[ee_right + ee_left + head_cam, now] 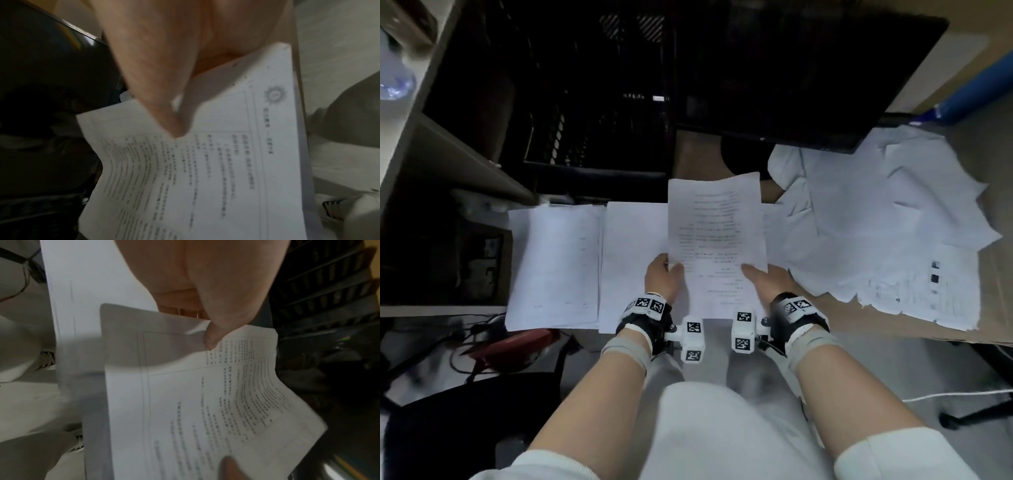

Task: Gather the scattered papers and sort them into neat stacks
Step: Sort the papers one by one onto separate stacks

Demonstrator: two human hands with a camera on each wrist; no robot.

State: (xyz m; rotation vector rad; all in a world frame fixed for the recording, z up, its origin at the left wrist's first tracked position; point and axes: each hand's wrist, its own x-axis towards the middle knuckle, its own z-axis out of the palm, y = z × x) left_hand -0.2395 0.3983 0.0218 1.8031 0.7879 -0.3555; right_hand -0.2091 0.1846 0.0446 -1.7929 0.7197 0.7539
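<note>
Around the person's place at the tabletop [914,330], dark things crowd the far side: a black monitor [808,68] hangs over the papers at about one o'clock, its round base [743,156] just behind the held page, and a black slatted crate [592,102] fills the space at eleven o'clock. A blue cylinder [979,92] lies at two o'clock, beside the monitor's edge. Toward three o'clock sprawls a loose heap of papers [887,219], sheets skewed and overlapping, some corners hanging past the tabletop's near edge. At nine o'clock lies a squared stack [554,263], and just beside it, partly under the held page, a second flat stack [633,260]. Red and black cables [493,346] trail on the floor at eight o'clock. Straight ahead, at twelve o'clock, a printed sheet [717,240] is held up above the stacks, clear of them. The left hand [664,277] pinches its lower left edge, the thumb [213,335] pressed onto the printed face with the fingers behind the paper. The right hand [770,279] grips the lower right edge, its thumb [164,113] laid across the front and its fingers hidden behind. From the wrist views the sheet [205,410] bows slightly between the two grips, and its text is too blurred to read.
</note>
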